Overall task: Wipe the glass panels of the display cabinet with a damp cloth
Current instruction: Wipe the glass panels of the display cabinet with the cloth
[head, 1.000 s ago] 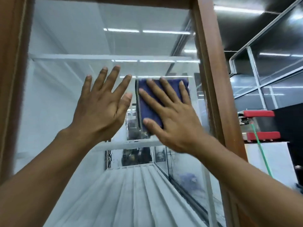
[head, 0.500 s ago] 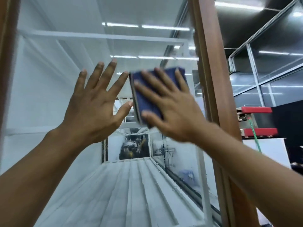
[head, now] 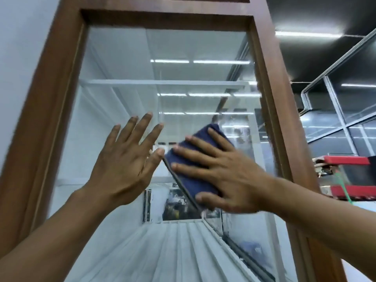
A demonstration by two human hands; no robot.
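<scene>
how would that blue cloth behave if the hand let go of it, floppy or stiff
Probably floppy: the blue cloth looks like soft fabric folded into a thick pad, held flat only by the right hand spread over it against the glass panel. Released, it would likely slide down the glass or drop and unfold. It looks light for its size.

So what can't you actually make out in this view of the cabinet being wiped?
All in the head view:
- Glass panel under the blue cloth and the right hand: covered, so its cleanliness is unknown.
- Whether the left hand touches the glass: not clear from this angle.
- Cabinet frame bottom: cut off by the picture's lower edge.
- Red machine at the right: cut off by the edge, unidentifiable.
- Cloth's dampness: not visible.
</scene>
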